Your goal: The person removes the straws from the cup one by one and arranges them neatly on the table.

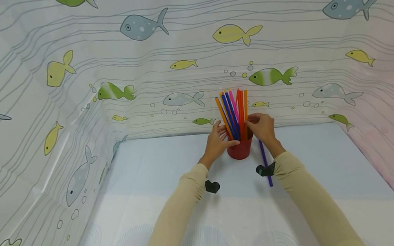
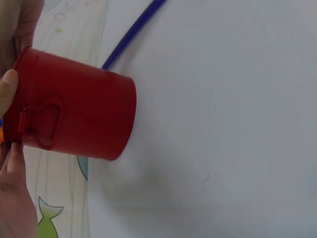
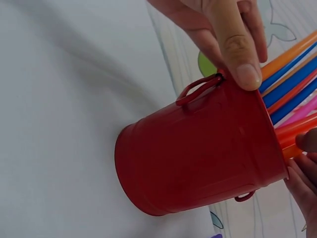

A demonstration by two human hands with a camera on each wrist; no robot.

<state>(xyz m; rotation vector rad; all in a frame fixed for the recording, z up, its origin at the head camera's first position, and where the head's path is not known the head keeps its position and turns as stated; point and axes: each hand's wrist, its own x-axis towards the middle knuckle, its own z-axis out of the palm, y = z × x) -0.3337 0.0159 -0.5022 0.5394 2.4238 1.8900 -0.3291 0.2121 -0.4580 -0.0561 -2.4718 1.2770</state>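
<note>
Left hand (image 1: 217,141) gripping the red bucket (image 1: 240,151) by its rim and right hand (image 1: 262,127) pinching an orange straw (image 1: 246,101) above it, I have the bucket upright between them, its loop handle (image 3: 184,101) clear in my right wrist view but hidden from the head view.

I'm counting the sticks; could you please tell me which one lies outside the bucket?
The purple stick, lying on the table to the right of the red bucket; the other sticks in view all stand inside it.
</note>
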